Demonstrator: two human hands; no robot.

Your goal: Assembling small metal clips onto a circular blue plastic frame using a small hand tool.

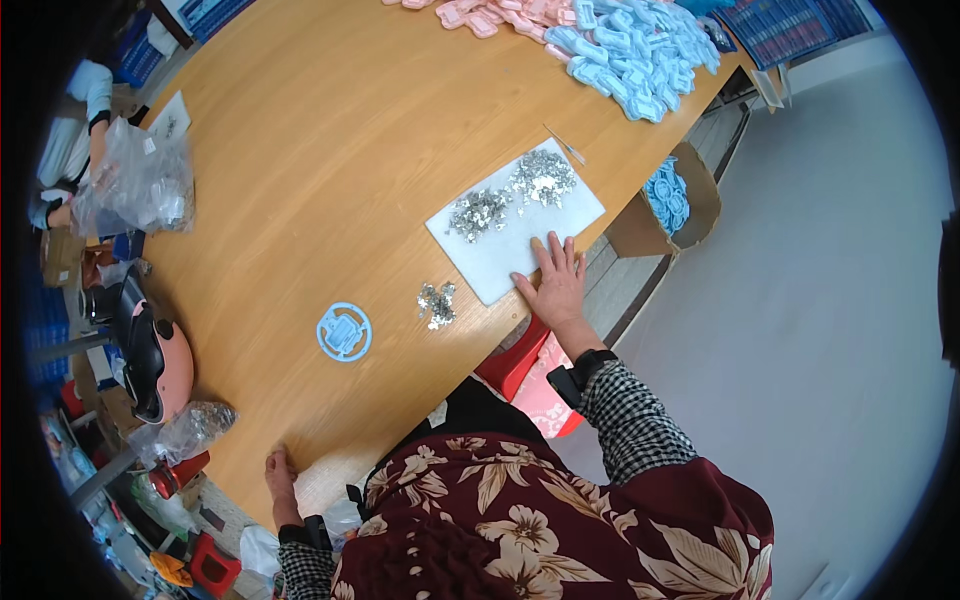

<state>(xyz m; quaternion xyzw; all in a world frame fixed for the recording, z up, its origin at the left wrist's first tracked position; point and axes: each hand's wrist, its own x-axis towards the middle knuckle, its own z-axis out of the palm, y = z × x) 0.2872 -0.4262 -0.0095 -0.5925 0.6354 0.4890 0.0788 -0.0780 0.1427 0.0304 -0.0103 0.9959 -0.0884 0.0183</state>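
My right hand (557,285) lies open with fingers spread on the near right edge of a white board (470,262). Two heaps of small silvery metal pieces rest on that board, a left heap (478,214) and a right heap (542,178). A smaller pile of silvery pieces (437,304) sits directly on the table, left of the board. Farther left lies a light blue plastic ring-shaped part (344,332) with a moulded centre. At the table's near left edge rests my left hand (281,474), its fingers slightly bent and apart, with nothing visible in them.
Light blue plastic parts (640,60) and pink ones (500,15) are heaped at the far side. A thin pointed tool (566,146) lies behind the board. An open carton (700,200) holds blue parts. At left, another person's hands handle a clear bag (140,180) near a pink-black machine (150,350).
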